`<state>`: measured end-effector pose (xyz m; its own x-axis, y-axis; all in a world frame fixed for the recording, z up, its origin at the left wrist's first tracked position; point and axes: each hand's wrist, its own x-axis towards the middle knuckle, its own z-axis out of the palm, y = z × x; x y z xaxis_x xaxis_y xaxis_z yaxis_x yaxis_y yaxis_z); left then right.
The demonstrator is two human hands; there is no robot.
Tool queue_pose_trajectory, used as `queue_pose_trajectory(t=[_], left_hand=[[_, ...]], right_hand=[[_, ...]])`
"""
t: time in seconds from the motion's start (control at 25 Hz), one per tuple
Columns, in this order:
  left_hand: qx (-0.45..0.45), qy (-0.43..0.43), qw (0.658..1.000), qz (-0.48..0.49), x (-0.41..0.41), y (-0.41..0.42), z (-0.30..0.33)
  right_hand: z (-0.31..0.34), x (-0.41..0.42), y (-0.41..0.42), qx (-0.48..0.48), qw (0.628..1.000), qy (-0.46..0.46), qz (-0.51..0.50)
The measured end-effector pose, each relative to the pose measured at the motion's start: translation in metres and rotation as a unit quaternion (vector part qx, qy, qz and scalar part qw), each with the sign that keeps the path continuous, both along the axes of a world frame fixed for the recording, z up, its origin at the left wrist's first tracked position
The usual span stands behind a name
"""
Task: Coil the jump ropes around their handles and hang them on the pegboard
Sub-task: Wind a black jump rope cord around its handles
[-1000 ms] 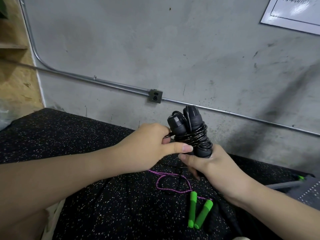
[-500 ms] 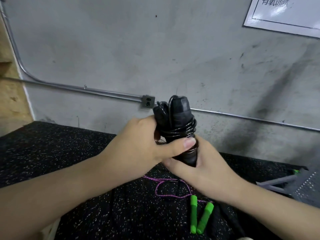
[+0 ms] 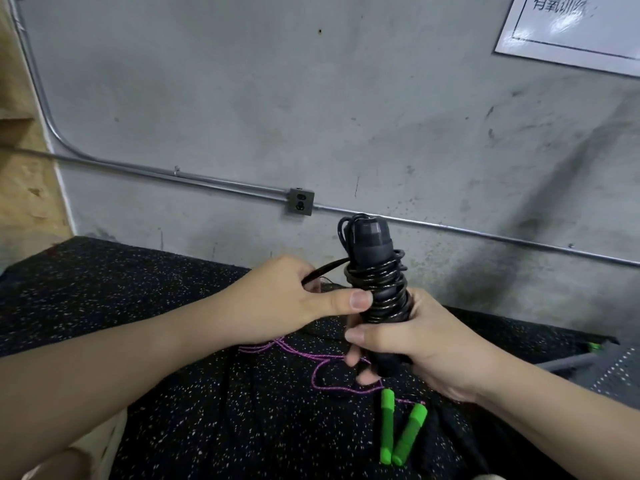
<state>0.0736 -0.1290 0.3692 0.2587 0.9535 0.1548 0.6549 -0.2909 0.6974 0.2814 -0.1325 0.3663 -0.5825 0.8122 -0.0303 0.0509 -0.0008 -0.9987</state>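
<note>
A: Where is the black jump rope?

B: Upright in front of the grey wall, just below the metal conduit that runs along it. Its two handles are pressed together, with black cord wound round them in many turns.

A: Who has it?

B: The right hand has its fingers and thumb curled round the lower part of the handles, a firm grip. The left hand sits just left of the coil, its thumb tip touching the wound cord, its fingers pinching a loose stretch of the cord that leads off the coil.

A: Anything else near the black jump rope?

B: Below it, on the black speckled mat, lie two green handles side by side, nearly touching. A thin purple cord loops on the mat between them and the hands. To the upper left of the coil, an outlet box sits on the conduit. Far to the upper right hangs a white sign.
</note>
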Motion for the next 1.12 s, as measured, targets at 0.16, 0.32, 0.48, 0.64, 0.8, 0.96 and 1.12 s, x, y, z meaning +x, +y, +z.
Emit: queue_pose_trajectory(t=[0.16, 0.32, 0.48, 0.64, 0.8, 0.96, 1.12], left_hand=[[0.054, -0.022, 0.998, 0.012, 0.007, -0.003, 0.003], [0.089, -0.035, 0.995, 0.012, 0.011, -0.006, 0.0], [0.116, 0.004, 0.993, 0.008, 0.014, -0.011, -0.005], [0.113, -0.016, 0.993, 0.038, 0.027, -0.012, -0.003], [0.117, -0.056, 0.989, 0.068, 0.019, -0.002, -0.008], [0.045, -0.159, 0.981, -0.097, 0.007, -0.006, -0.015], [0.0, -0.195, 0.972, -0.13, 0.012, -0.015, -0.01]], right_hand=[[0.0, 0.0, 0.002, 0.011, 0.999, -0.016, -0.044], [-0.003, 0.002, 0.009, 0.05, 0.995, -0.037, -0.077], [-0.009, 0.003, 0.014, 0.074, 0.99, -0.073, -0.09], [-0.019, -0.009, 0.014, 0.137, 0.978, -0.043, -0.153], [-0.013, -0.02, 0.013, 0.158, 0.973, -0.08, -0.146], [0.005, 0.0, 0.008, -0.092, 0.984, -0.046, 0.143], [0.003, 0.002, 0.003, -0.127, 0.97, 0.013, 0.206]])
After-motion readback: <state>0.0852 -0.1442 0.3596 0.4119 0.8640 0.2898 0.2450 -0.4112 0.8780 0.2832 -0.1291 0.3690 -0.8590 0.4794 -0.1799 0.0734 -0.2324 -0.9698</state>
